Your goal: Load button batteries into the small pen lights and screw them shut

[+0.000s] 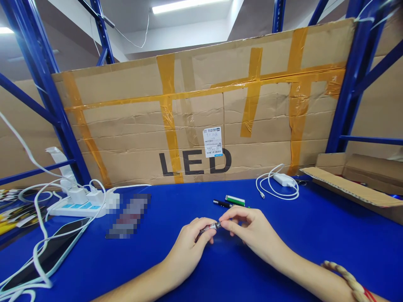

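Note:
My left hand (190,245) is closed around a small silvery cylinder (211,227) with a printed label. The fingers hide part of its length. From the other side, my right hand (252,228) pinches the cylinder's right end between thumb and fingertips. Both hands are just above the blue tabletop (239,268). Just behind my right hand lie a black pen-like tube (222,203) and a green tube with a silvery end (235,200), close together. A bit of green also shows beside my right fingers, mostly hidden.
A white power strip (78,208) with plugs and tangled cables stands at left, beside a phone (47,251). A blurred flat item (129,216) lies near it. White charger (284,180) and cable sit back right, by an open cardboard box (355,188). Taped cardboard (141,138) backs the table.

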The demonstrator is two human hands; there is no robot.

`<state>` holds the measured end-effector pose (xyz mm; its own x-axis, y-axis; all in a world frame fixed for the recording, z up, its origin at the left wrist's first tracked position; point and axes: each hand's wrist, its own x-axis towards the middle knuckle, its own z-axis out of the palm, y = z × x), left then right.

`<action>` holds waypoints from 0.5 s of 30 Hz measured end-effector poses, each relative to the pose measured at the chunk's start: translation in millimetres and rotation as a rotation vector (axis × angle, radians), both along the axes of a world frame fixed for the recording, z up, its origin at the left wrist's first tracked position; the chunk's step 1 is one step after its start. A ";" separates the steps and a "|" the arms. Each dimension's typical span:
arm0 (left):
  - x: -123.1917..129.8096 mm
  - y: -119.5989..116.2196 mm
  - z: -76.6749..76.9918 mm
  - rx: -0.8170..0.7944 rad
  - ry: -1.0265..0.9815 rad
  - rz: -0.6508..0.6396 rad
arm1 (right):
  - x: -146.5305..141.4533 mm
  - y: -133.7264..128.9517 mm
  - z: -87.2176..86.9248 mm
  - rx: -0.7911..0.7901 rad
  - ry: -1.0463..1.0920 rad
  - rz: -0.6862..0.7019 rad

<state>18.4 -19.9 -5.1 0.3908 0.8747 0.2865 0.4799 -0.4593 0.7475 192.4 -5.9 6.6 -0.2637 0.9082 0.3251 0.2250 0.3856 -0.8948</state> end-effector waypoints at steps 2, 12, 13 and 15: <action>0.3 0.2 0.3 -0.013 -0.013 -0.003 | 0.4 0.3 -0.3 0.016 0.002 0.010; 0.5 -3.0 0.4 0.037 -0.048 -0.064 | 8.1 10.4 -10.6 -0.090 0.009 0.101; 0.6 -3.4 0.9 0.044 -0.044 -0.064 | 8.2 10.9 -11.3 -0.103 0.014 0.101; 1.0 -3.8 1.9 0.056 -0.036 -0.067 | 8.1 11.4 -12.0 -0.127 0.036 0.116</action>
